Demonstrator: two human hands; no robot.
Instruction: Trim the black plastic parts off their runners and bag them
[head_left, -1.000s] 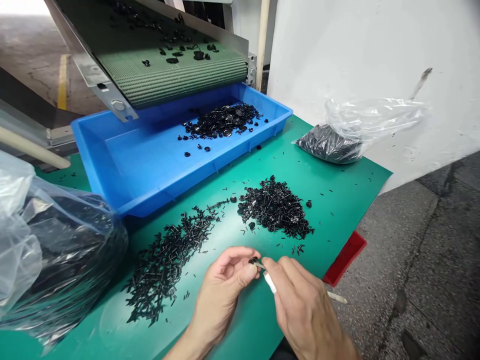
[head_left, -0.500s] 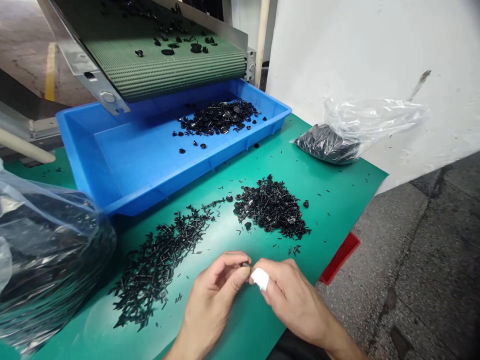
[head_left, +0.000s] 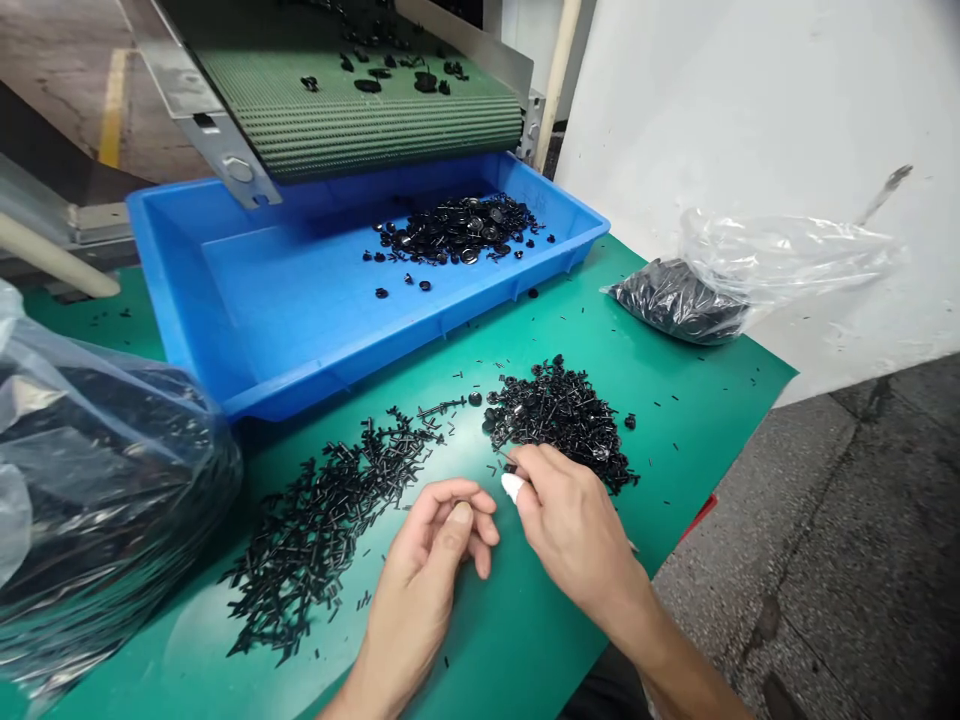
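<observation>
My left hand (head_left: 431,570) is held above the green table with its fingers loosely curled and apart; nothing shows between them. At the near left edge of a pile of small black plastic parts (head_left: 574,410), my right hand (head_left: 574,530) has its fingertips drawn together. White tape (head_left: 513,487) wraps its thumb. A thin tip and something dark show at those fingertips, too small to name. Left of my left hand spreads a second pile, of thin black plastic pins (head_left: 322,520).
A blue tray (head_left: 225,310) holding black round parts stands under the end of a green conveyor belt (head_left: 375,125). Clear bags of black parts lie at left (head_left: 112,480) and far right (head_left: 682,300). The green table (head_left: 697,400) ends at right above a stone floor.
My hands have separated; they were together over a small dark part. The right hand has moved up to the pile's edge. The part no longer shows at my left fingertips.
</observation>
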